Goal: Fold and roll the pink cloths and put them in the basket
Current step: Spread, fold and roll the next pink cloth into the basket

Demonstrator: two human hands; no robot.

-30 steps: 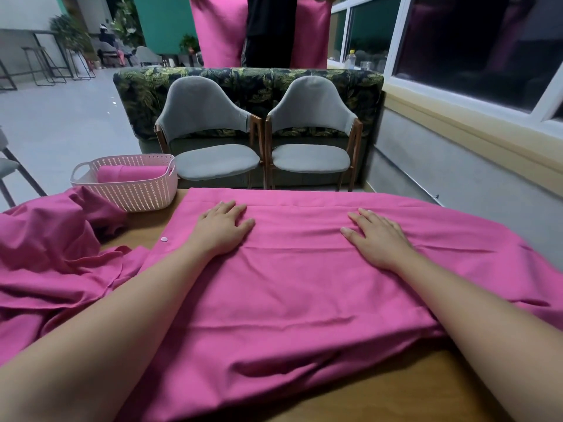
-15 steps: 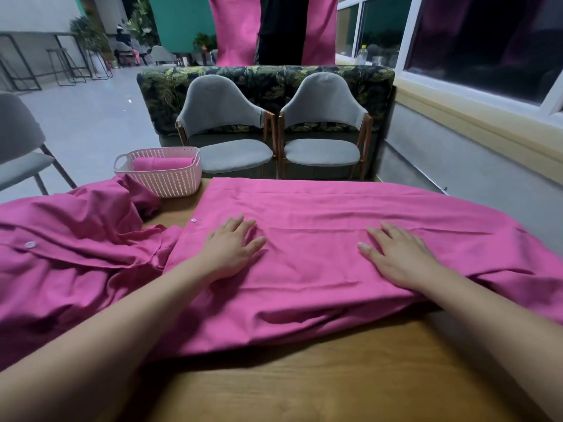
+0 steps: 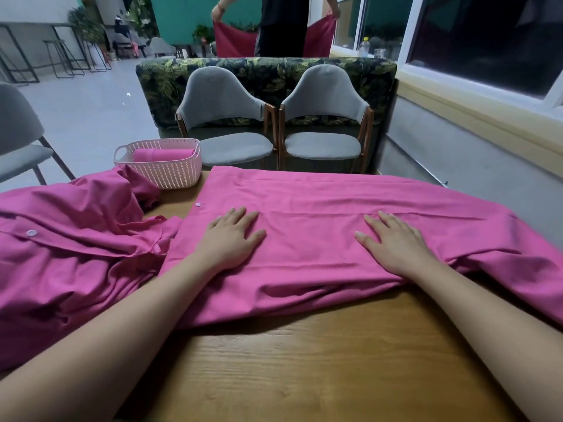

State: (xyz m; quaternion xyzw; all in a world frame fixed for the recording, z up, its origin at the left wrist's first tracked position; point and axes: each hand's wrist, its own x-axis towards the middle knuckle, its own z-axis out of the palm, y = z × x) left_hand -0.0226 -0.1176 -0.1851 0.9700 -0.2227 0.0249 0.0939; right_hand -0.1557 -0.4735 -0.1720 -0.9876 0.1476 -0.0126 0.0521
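A folded pink cloth (image 3: 320, 208) lies spread across the wooden table (image 3: 304, 376); its right end hangs over the table's right edge. My left hand (image 3: 231, 236) rests flat on the cloth's left half, fingers straight. My right hand (image 3: 396, 242) lies flat on the right half, fingers spread. A pink plastic basket (image 3: 166, 172) stands at the table's far left corner with one rolled pink cloth (image 3: 163, 154) inside. A crumpled heap of more pink cloth (image 3: 67, 245) with white buttons lies to the left.
Two grey chairs (image 3: 323, 117) stand behind the table in front of a leaf-patterned sofa back (image 3: 268, 74). Another grey chair (image 3: 18, 138) is at the far left. A person (image 3: 280, 25) farther back holds up a pink cloth. A wall with windows runs along the right.
The cloth has slid away from me, baring more wooden table in front. Both hands stay flat on it. The person in the back has lowered their pink cloth.
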